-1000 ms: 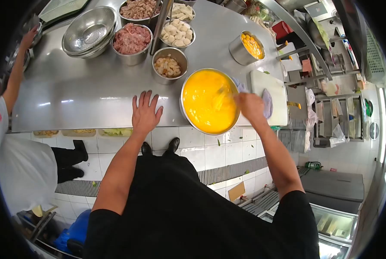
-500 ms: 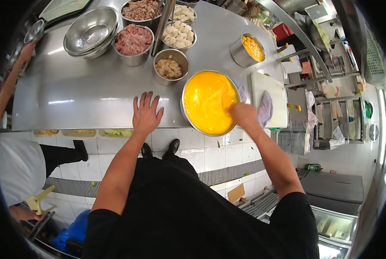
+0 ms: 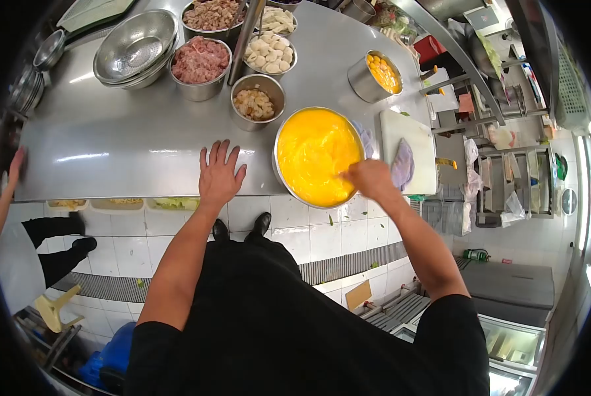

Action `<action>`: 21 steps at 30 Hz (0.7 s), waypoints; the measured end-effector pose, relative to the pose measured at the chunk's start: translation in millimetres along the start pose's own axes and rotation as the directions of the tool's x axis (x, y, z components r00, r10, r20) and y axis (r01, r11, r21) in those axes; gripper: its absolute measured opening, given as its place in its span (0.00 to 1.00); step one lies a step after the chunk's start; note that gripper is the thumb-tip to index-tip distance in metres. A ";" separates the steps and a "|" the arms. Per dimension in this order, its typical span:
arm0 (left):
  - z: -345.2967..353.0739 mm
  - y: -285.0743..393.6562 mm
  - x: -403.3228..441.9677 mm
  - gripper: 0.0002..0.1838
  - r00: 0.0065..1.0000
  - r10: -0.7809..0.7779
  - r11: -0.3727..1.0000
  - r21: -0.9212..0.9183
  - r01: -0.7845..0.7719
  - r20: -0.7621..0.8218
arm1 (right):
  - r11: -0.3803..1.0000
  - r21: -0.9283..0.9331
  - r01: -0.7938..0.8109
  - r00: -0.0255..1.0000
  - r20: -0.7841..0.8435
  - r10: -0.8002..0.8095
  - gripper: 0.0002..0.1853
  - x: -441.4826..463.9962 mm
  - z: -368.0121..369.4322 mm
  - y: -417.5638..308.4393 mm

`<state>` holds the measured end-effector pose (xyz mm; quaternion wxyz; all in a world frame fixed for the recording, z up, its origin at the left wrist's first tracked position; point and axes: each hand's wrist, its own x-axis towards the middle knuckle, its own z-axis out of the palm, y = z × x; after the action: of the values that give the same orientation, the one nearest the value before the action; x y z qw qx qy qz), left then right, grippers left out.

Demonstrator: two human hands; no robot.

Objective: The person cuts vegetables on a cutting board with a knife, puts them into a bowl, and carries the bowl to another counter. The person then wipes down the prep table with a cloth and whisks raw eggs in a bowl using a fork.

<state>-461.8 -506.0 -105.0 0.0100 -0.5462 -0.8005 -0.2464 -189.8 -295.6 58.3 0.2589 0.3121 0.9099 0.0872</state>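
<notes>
My left hand (image 3: 219, 175) lies flat on the steel table near its front edge, fingers spread. A large round metal bowl (image 3: 279, 173) of bright yellow beaten egg (image 3: 318, 148) stands to its right. At the bowl's right rim my right hand (image 3: 369, 178) is closed over the egg; whatever it grips is hidden by the fingers and blur. Just behind the bowl is a smaller metal pot (image 3: 237, 114) with pale, shrimp-like pieces inside. A purple cloth (image 3: 367, 140) is partly tucked behind the bowl's right side.
A white cutting board (image 3: 393, 132) with a purple cloth (image 3: 403, 164) lies at the right. Behind stand a pot of egg yolks (image 3: 368, 84), raw minced meat (image 3: 201, 61), round white pieces (image 3: 269, 53) and stacked colanders (image 3: 136, 49). A co-worker's hand (image 3: 17, 162) is at the far left.
My right hand has shifted slightly left over the egg, whose surface pattern differs. My left hand stays on the table. The co-worker has moved further left, with their hand lower at the table's edge.
</notes>
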 end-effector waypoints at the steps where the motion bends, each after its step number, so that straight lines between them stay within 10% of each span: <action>1: -0.1 -0.8 -4.8 0.27 1.000 -0.004 1.000 0.003 0.004 0.011 | 1.000 0.004 0.003 1.000 0.008 -0.003 0.20 -0.8 -3.2 -0.9; 3: 0.6 -1.5 -6.0 0.27 1.000 -0.008 1.000 0.010 0.008 0.012 | 0.935 0.030 -0.353 0.931 -0.091 0.354 0.20 7.1 -11.8 4.3; 6: 0.7 -0.1 -0.8 0.27 1.000 0.001 1.000 0.005 -0.001 0.002 | 0.999 0.038 0.029 0.998 -0.053 -0.027 0.19 -4.5 -5.6 -5.0; 10: 0.2 -0.6 -4.4 0.26 1.000 -0.007 1.000 0.009 0.007 0.013 | 0.969 0.030 -0.245 0.967 -0.071 0.246 0.18 9.0 9.7 4.7; 12: 0.3 -0.4 -1.6 0.27 1.000 0.001 1.000 0.004 -0.001 0.003 | 0.994 0.005 -0.109 0.993 0.052 0.109 0.18 8.8 7.0 -1.3; 15: 1.5 1.0 -10.3 0.27 1.000 -0.003 1.000 -0.005 0.003 0.022 | 0.919 0.261 -0.296 0.887 -0.282 0.366 0.19 5.1 -16.1 0.7; 18: -0.6 -0.7 -2.7 0.27 1.000 0.004 1.000 0.007 -0.004 0.013 | 0.999 0.006 0.049 0.998 -0.041 -0.049 0.21 -2.1 -3.8 -17.7; 21: 0.1 0.3 -8.1 0.27 1.000 -0.010 1.000 0.003 0.009 0.028 | 0.989 0.083 -0.121 0.975 -0.175 0.134 0.19 5.4 -1.2 2.0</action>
<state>-458.2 -513.0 -107.3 -0.0016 -0.5457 -0.8035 -0.2379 -192.9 -290.7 57.8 0.1582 0.3699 0.9102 0.0987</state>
